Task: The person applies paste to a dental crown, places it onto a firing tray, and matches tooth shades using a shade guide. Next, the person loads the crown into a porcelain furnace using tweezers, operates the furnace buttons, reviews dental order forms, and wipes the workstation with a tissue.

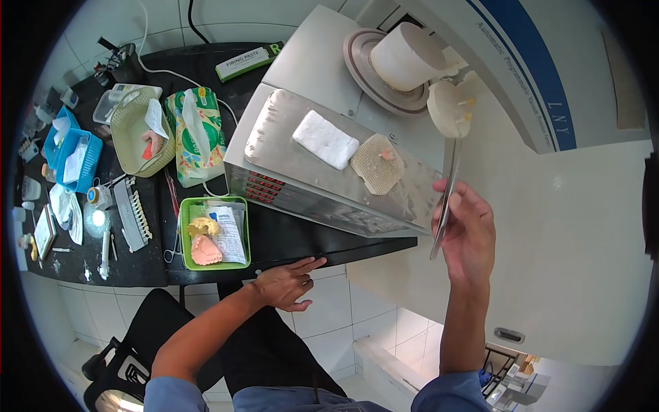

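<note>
In my right hand [464,223] is a pair of long metal tweezers [453,165], pinched between thumb and fingers and pointing up. At their tip is a round cream firing tray [447,110] with small yellow pieces on its face, tilted beside the furnace's white cylinder [408,56]. That cylinder stands on a round ringed platform [357,58]. A honeycomb firing tray [377,165] with a small pinkish piece on it lies on the metal furnace top, next to a white fibre pad [325,139]. My left hand [284,283] rests at the black table's front edge, fingers stretched out, holding nothing.
A green tray [248,233] holds dental models and a paper slip. Behind it are a tissue pack [198,137], a pale green basket [130,151] and a firing paste box [247,62]. A shade guide [130,213] and blue baskets [86,165] stand left. The furnace head [522,75] overhangs upper right.
</note>
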`<action>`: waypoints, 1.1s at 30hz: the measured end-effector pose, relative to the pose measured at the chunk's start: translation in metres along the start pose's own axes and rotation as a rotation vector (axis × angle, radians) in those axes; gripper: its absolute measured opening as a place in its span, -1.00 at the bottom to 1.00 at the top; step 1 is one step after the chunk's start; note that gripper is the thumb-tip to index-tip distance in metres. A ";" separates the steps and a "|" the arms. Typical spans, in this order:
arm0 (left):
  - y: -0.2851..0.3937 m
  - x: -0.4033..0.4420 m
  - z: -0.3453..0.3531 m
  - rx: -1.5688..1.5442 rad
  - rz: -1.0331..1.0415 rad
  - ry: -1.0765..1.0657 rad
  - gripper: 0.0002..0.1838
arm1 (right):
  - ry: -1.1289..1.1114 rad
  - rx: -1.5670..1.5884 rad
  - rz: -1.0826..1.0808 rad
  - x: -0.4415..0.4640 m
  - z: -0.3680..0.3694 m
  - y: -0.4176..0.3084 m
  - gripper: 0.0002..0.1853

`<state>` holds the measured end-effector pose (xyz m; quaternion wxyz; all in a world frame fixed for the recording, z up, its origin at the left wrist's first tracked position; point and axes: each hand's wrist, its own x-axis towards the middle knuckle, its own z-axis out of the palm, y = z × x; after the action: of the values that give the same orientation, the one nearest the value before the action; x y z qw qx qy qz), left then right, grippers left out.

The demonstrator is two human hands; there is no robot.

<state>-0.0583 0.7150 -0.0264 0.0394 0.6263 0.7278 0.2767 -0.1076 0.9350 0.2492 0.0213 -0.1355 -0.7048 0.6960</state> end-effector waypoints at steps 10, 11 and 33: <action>0.000 0.002 0.000 -0.052 -0.018 -0.023 -0.49 | 0.008 -0.003 0.142 -0.046 -0.039 0.040 -0.76; 0.000 0.003 0.000 -0.054 -0.016 -0.028 -0.49 | 0.003 -0.002 0.162 -0.048 -0.041 0.044 -0.77; 0.001 0.005 -0.003 -0.031 -0.016 -0.029 -0.54 | -0.035 0.043 0.289 -0.057 -0.044 0.068 -0.75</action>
<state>-0.0597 0.7187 -0.0223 0.0617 0.6237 0.7277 0.2785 -0.0318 0.9653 0.1927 -0.0884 -0.2228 -0.6632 0.7090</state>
